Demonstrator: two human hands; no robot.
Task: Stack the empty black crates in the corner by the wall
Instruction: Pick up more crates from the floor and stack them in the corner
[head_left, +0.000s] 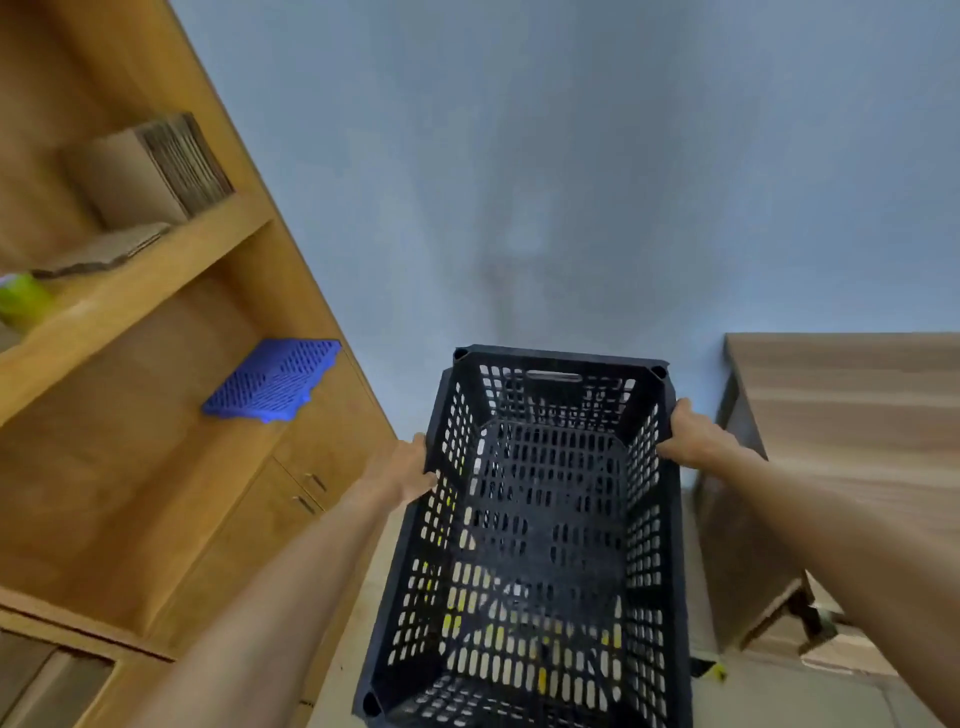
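An empty black perforated crate (545, 519) fills the lower middle of the head view, its open top facing me. My left hand (410, 470) grips its left rim and my right hand (693, 436) grips its right rim. The crate is held above the floor, its far end close to the grey-blue wall (571, 182). Through the holes in its bottom I see pale floor and some yellow marks. A second dark rim edge shows just outside the crate's upper left corner; I cannot tell whether it is another crate.
A wooden shelf unit (156, 322) stands at the left with a blue plastic grid (275, 379), stacked cardboard (156, 171) and cupboard doors below. A wooden table (852, 415) stands at the right. Cardboard boxes (841, 654) lie under it.
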